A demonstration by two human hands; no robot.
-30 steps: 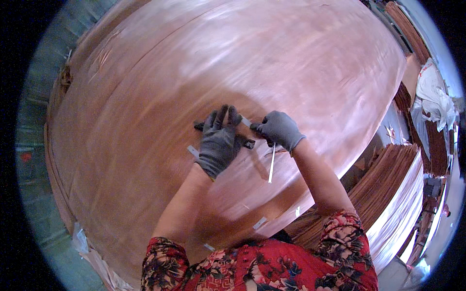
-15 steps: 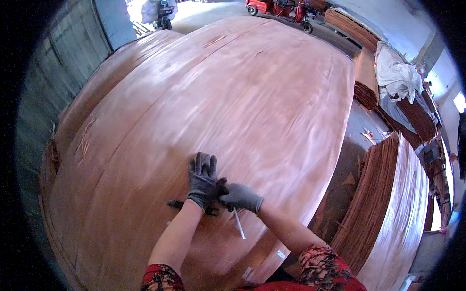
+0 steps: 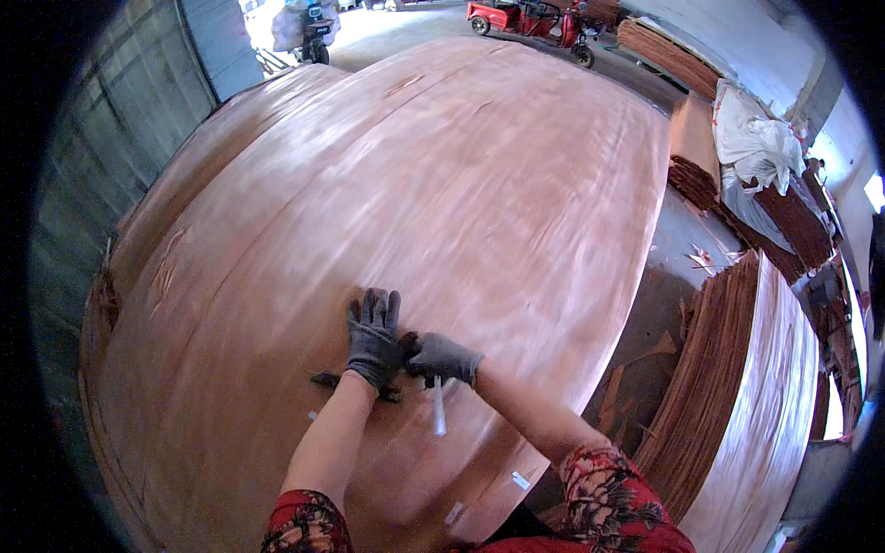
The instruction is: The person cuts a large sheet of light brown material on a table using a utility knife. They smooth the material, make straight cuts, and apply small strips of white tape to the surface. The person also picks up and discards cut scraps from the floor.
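Observation:
A broad, reddish-brown sheet of wood veneer (image 3: 442,203) lies in front of me. My left hand (image 3: 373,343), in a dark grey glove, presses flat on it with fingers stretched out. Beside its thumb, my gloved right hand (image 3: 444,358) is closed, and a narrow white strip (image 3: 439,410) sticks out below it, slightly blurred. What else that fist may hold is hidden. A dark, stick-like piece (image 3: 324,379) lies on the veneer, passing under my left wrist. Small white pieces (image 3: 521,480) are on the sheet near its close edge.
To the right stands a stack of veneer sheets (image 3: 710,378). Further back are more veneer bundles (image 3: 693,152) and white plastic sheeting (image 3: 751,134). A red three-wheeled cart (image 3: 530,20) and a scooter (image 3: 315,32) stand beyond the far edge. A grey wall (image 3: 129,120) runs along the left.
Both hands have shifted slightly left in the picture, the right one also a little up. The white strip now hangs more upright and looks wider. The left hand stays flat.

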